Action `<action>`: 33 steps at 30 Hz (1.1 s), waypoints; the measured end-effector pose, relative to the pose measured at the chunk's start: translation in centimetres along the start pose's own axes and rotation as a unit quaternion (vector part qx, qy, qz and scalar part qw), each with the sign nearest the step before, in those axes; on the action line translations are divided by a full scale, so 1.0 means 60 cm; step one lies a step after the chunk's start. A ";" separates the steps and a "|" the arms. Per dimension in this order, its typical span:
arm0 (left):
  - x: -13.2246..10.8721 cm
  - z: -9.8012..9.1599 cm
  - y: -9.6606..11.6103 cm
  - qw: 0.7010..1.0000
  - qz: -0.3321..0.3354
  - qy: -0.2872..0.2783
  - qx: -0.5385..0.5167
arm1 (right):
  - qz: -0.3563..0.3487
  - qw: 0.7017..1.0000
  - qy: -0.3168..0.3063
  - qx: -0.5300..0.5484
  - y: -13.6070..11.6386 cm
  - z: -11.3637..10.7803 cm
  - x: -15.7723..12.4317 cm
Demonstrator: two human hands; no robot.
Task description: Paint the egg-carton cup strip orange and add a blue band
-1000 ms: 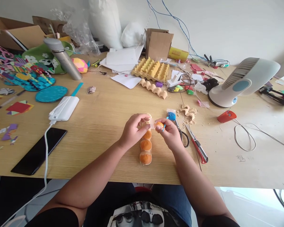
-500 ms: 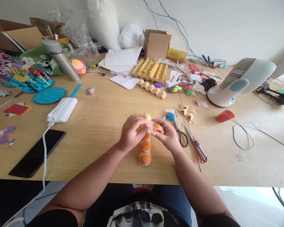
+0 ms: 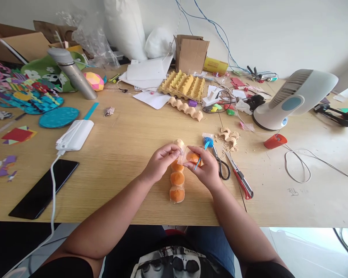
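Note:
Between my hands is a small clear packet with orange modelling clay [image 3: 193, 157] inside. My left hand [image 3: 160, 162] pinches the packet's see-through edge between thumb and fingers. Holding the clay end, my right hand [image 3: 205, 166] also keeps a thin blue plastic modelling tool [image 3: 202, 156] slanting across its fingers. Below the hands, an egg-carton strip [image 3: 177, 179] lies lengthwise on the table. Its nearer bumps are covered in orange, while the far bump is pale and bare. My left fingers and the packet hide part of the strip.
Right of my hands lie a blue clay packet [image 3: 208, 140], black-handled scissors [image 3: 224, 169], a red utility knife [image 3: 241, 178] and carton scraps [image 3: 229, 135]. A white fan [image 3: 292, 101] and red cup [image 3: 275, 141] stand farther right. At left are a power bank [image 3: 75, 135] and phone [image 3: 43, 189].
My left hand has drawn slightly left and down, leaving more of the packet's clear edge showing. The blue tool has turned and shows more in my right hand. The view has shifted slightly.

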State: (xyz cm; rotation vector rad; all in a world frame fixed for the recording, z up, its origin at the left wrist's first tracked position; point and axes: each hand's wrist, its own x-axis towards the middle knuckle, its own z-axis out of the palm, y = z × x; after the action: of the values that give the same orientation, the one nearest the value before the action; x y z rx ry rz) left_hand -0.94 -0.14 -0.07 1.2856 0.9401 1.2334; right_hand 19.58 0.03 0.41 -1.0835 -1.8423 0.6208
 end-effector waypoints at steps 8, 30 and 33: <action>-0.002 -0.001 -0.001 0.999 -0.046 -0.019 -0.018 | 0.003 1.000 0.002 -0.006 -0.002 -0.002 0.001; 0.003 -0.013 0.001 0.995 -0.072 -0.053 -0.032 | -0.125 0.991 0.017 -0.034 0.013 0.001 0.001; 0.004 -0.015 0.005 0.994 -0.075 -0.071 -0.021 | -0.147 0.989 0.009 -0.023 0.012 0.000 0.001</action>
State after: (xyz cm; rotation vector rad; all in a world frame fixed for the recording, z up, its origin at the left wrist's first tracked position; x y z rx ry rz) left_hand -1.79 0.20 0.14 1.2289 0.8859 1.0264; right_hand 19.87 0.45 -0.11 -0.8219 -1.9606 0.3960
